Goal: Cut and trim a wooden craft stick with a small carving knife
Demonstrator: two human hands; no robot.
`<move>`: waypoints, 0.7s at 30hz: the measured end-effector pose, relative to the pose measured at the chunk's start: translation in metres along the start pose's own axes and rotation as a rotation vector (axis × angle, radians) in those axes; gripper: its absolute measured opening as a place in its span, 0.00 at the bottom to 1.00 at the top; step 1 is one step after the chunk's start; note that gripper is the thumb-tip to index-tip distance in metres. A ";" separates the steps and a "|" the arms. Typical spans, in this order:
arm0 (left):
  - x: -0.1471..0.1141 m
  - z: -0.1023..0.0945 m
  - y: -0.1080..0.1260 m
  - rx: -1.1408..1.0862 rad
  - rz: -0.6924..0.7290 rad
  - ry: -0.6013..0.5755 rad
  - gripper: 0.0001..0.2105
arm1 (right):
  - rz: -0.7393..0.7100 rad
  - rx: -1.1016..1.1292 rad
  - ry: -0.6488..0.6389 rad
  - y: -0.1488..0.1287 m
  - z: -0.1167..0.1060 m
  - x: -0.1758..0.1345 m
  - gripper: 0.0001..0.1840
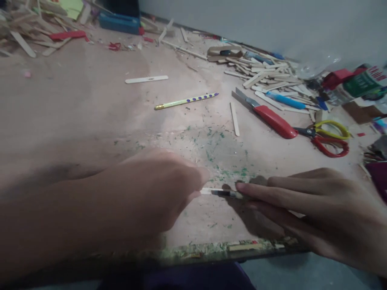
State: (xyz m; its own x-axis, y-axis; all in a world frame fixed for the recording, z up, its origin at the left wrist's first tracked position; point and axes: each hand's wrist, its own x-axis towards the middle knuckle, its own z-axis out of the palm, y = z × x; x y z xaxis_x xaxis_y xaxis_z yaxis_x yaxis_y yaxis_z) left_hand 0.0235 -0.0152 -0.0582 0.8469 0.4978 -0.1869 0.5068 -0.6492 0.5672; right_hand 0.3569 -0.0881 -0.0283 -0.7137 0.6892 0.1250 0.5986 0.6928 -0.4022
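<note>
Near the table's front edge, a pale wooden craft stick (207, 191) runs between my two hands. My left hand (163, 185), slightly blurred, is closed with its fingertips pinched on the stick's left end. My right hand (308, 201) has its thumb and index finger on the right end, with the other fingers folded behind. A dark, greyish section shows along the stick near the right fingertips; I cannot tell whether it is shadow or a separate piece. Beyond my hands lie a dotted pencil (187, 101), a loose craft stick (234, 119) and another craft stick (146, 79).
Red-and-yellow-handled scissors (331, 139) with a red-handled cutter (275, 121) lie at the right. A heap of craft sticks (269, 74) and a blue pen (286, 100) are behind them. Scraps (33, 30) and a blue box (119, 23) occupy the back left.
</note>
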 end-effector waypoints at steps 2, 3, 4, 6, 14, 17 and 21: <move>0.003 -0.003 0.002 0.016 -0.024 -0.033 0.14 | -0.002 0.005 -0.009 -0.003 -0.002 0.002 0.16; 0.004 -0.004 0.003 0.026 -0.034 -0.024 0.15 | -0.006 0.010 -0.007 -0.005 -0.003 0.004 0.16; 0.004 -0.005 0.005 0.033 -0.039 -0.008 0.15 | -0.012 0.011 -0.007 -0.006 -0.003 0.006 0.15; 0.003 -0.007 0.008 0.041 -0.055 0.023 0.15 | -0.019 0.006 -0.001 -0.008 -0.004 0.011 0.15; -0.002 -0.014 0.016 0.010 -0.059 0.045 0.17 | 0.032 -0.055 -0.065 -0.005 -0.008 0.009 0.20; -0.008 -0.011 0.015 -0.015 -0.017 0.101 0.17 | 0.075 -0.060 -0.067 -0.007 -0.011 0.012 0.22; -0.012 -0.006 0.011 0.008 0.004 0.140 0.16 | 0.019 0.057 -0.039 -0.006 -0.007 0.020 0.25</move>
State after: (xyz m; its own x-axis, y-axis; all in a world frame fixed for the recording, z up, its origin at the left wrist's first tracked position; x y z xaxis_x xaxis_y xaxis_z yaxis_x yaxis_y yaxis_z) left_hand 0.0182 -0.0251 -0.0445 0.8184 0.5703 -0.0708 0.5053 -0.6554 0.5613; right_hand 0.3413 -0.0769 -0.0172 -0.7165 0.6927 0.0821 0.5912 0.6655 -0.4556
